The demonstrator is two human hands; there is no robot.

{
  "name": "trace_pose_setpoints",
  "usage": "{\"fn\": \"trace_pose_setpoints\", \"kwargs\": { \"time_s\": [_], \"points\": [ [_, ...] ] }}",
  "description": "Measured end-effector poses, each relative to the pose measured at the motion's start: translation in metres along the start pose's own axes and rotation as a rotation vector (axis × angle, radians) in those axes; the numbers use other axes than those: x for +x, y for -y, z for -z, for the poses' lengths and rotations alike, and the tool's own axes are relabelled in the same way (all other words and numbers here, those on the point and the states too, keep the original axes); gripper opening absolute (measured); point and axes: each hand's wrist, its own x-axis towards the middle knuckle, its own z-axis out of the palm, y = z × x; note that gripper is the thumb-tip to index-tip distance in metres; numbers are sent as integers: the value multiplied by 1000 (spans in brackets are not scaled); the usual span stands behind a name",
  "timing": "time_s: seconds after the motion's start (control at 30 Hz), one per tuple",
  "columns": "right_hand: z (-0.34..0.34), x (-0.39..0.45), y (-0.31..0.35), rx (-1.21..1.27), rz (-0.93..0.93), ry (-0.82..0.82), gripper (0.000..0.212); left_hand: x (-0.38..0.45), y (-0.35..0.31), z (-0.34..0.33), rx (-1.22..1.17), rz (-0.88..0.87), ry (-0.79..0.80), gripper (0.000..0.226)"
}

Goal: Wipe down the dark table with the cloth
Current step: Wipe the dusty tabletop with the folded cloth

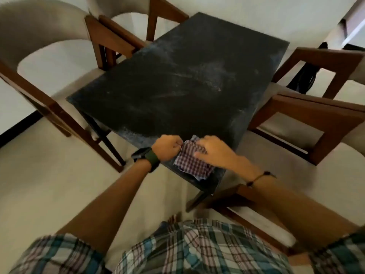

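Note:
The dark table (177,80) is a black rectangular top streaked with pale dust across its middle and far half. A folded checked cloth (190,162), purple and white, lies on the near corner of the table. My left hand (167,146) pinches the cloth's left edge with curled fingers; a dark watch sits on that wrist. My right hand (214,150) lies on top of the cloth, fingers bent over its upper part and thumb along its middle.
Wooden chairs with pale cushions surround the table: two at the left (49,62), two at the right (316,107), one close by me at the near right (246,200). A dark bag (304,76) stands behind the right chair. The floor is pale.

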Motion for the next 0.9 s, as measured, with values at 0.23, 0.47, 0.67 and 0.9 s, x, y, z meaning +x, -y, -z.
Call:
{"fn": "trace_pose_setpoints", "kwargs": {
  "time_s": [0.23, 0.47, 0.67, 0.9],
  "points": [
    [-52, -29, 4, -269, 82, -51, 38, -22, 8, -36, -11, -97, -35, 31],
    [12, -14, -7, 457, -121, -90, 10, -19, -13, -36, -235, 18, -105, 53],
    [74, -16, -9, 1203, -375, -199, 14, -11, -35, -29, -529, 217, 12, 32],
    [105, -15, -46, 991, -327, -215, 14, 22, -34, 12, -92, 257, -175, 12]
  ]
}}
